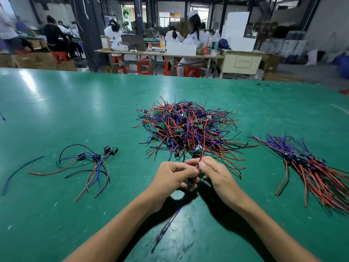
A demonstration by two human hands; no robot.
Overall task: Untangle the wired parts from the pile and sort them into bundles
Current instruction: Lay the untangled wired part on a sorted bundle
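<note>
Both bare forearms reach forward from the bottom edge and angle inward, so the wrists draw close and the two hands meet at the middle, held a little above the surface with their shadow beneath. The left hand (172, 175) has its fingers curled in toward the palm, thumb on top and knuckles turned up and to the left, closed round what it holds. The right hand (215, 173) sits just beside it, back of the hand facing up, its thumb and forefinger pressed together in a pinch at the point where the hands touch.
</note>
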